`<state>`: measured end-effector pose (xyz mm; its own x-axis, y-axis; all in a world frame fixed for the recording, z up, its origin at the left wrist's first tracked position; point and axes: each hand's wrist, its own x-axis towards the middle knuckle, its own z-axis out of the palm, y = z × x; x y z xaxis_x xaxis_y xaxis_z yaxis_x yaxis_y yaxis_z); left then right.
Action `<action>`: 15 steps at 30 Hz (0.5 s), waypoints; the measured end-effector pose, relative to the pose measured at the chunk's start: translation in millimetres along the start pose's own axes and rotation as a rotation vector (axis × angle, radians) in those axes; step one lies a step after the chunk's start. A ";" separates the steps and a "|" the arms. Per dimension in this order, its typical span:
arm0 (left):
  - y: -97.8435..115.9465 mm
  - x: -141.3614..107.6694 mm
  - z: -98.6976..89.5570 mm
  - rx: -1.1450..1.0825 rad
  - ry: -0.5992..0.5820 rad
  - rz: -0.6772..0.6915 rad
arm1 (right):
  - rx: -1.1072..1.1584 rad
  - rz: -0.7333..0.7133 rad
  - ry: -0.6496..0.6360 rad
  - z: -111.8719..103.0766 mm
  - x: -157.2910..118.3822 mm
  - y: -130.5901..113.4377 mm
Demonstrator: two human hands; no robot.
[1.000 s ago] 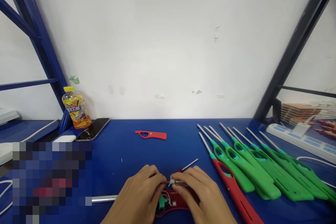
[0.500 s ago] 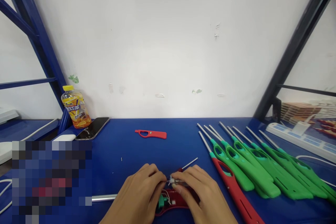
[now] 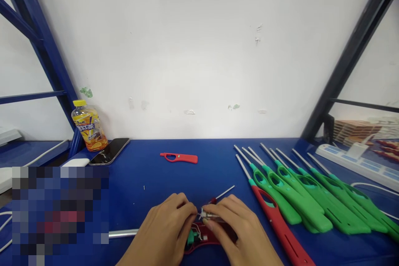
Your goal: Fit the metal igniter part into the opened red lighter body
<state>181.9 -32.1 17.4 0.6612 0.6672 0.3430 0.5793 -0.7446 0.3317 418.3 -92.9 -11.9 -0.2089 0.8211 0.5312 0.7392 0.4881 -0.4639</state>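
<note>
While the right hand (image 3: pixel 243 225) pinches a small pale-and-metal fitting (image 3: pixel 204 214), the left hand (image 3: pixel 165 226) hides its own grip: can't tell.
Fitting's near the open red plastic lighter shell (image 3: pixel 211 237); best held steady, without tugging.

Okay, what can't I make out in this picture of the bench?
All in the head view:
Open red casing: left end hidden by the left hand, right end by the right hand.
Small white-tipped part: mostly covered by right fingers.
Tiny bit: too small to identify.
Pixelated patch: blurs everything there.
Long red lighter: cut by bottom edge.
</note>
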 end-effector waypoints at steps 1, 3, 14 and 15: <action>-0.1 0.0 0.4 0.006 0.003 0.005 | 0.002 0.000 -0.002 -0.4 0.3 -0.7; -0.4 0.2 1.3 0.017 0.008 0.017 | 0.008 -0.001 -0.007 -1.3 0.7 -1.7; 0.6 1.7 0.2 0.054 0.044 0.065 | 0.038 0.019 -0.042 -1.6 1.0 -1.6; 0.6 1.1 0.1 0.054 0.046 0.067 | 0.039 0.019 -0.045 -1.7 1.1 -1.6</action>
<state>183.0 -31.8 17.9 0.6775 0.6149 0.4036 0.5599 -0.7870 0.2591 418.0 -93.3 -9.4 -0.2241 0.8427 0.4895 0.7183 0.4823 -0.5014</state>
